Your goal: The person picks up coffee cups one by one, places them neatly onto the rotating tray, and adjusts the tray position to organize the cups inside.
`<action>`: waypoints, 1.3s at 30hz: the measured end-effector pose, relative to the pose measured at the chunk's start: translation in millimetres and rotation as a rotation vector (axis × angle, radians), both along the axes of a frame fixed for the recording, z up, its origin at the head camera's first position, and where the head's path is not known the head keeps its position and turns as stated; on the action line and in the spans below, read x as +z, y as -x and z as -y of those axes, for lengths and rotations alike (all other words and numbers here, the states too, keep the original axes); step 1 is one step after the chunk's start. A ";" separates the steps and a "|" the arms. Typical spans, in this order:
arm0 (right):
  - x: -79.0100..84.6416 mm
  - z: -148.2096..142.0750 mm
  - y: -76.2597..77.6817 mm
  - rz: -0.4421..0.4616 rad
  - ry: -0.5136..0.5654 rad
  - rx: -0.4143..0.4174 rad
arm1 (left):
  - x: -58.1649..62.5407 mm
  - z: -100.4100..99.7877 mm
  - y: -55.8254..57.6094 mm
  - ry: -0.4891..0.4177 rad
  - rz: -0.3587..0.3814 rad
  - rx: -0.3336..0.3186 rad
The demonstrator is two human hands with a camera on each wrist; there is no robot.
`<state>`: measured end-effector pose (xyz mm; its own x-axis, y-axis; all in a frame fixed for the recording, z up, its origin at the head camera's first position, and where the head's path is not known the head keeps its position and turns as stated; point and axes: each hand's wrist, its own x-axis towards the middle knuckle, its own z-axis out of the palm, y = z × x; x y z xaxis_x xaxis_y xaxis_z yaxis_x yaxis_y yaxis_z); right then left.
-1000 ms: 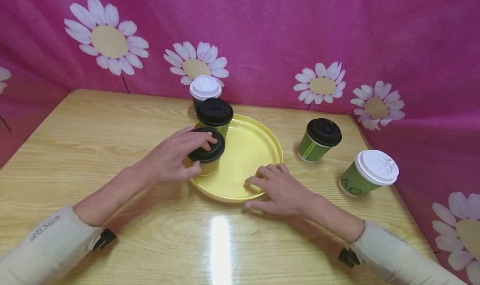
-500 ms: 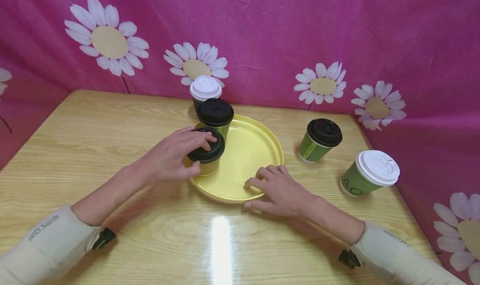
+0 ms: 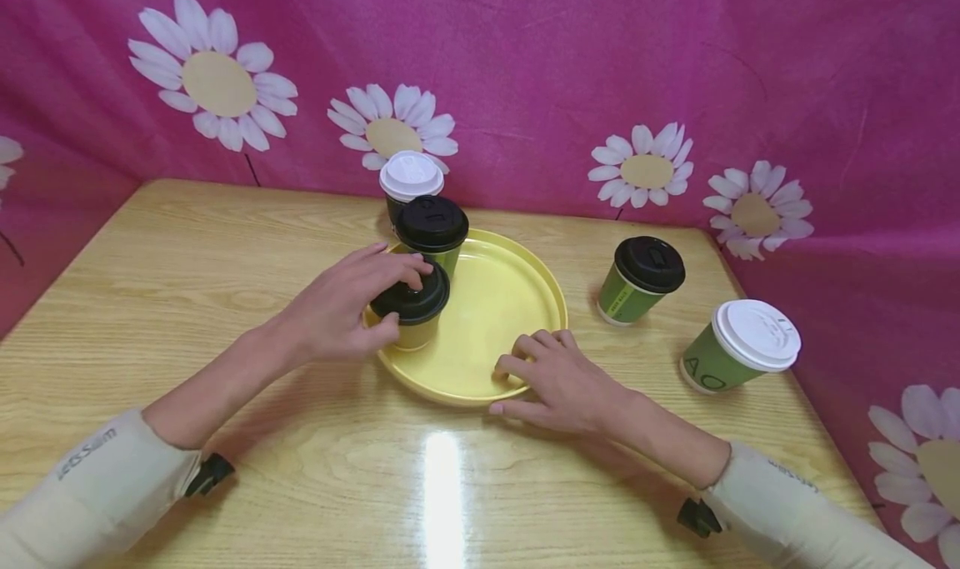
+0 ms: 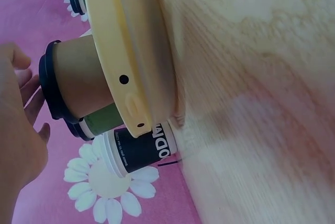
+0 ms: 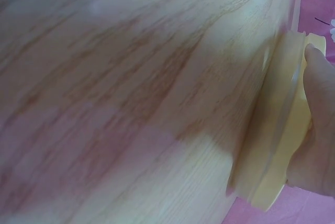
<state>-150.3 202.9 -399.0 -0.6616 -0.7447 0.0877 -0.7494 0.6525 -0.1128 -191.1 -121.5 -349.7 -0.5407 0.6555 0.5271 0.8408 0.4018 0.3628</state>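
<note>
A brown paper coffee cup with a black lid [image 3: 412,302] stands on the left part of a round yellow tray [image 3: 495,302]. My left hand [image 3: 337,306] is over its near left side, fingers loosely bent at the lid. In the left wrist view the thumb [image 4: 44,133] is apart from the cup; whether the fingertips touch the lid I cannot tell. Behind it on the tray is a green cup with a black lid [image 3: 432,226]. My right hand [image 3: 562,386] grips the tray's near right rim, thumb outside and fingers over the edge.
A dark cup with a white lid [image 3: 410,177] stands behind the tray at the back. To the right on the wooden table [image 3: 300,486] are a green cup with a black lid [image 3: 640,282] and a green cup with a white lid [image 3: 738,346]. A pink flowered cloth [image 3: 510,77] hangs behind.
The left hand's fingers have loosened and shifted slightly up and back on the brown cup's lid. The right hand stays at the tray rim, and the cups stand about where they were.
</note>
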 end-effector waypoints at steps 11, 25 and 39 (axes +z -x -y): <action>1.2 0.3 -0.4 -0.012 0.008 0.008 | 1.7 8.9 11.9 -0.351 0.099 0.155; -0.5 0.0 -1.2 -0.023 0.017 0.018 | -5.9 20.8 44.7 -0.647 0.650 0.326; -1.9 1.5 -1.8 -0.030 0.006 0.007 | -16.5 6.4 69.7 -0.599 0.873 0.454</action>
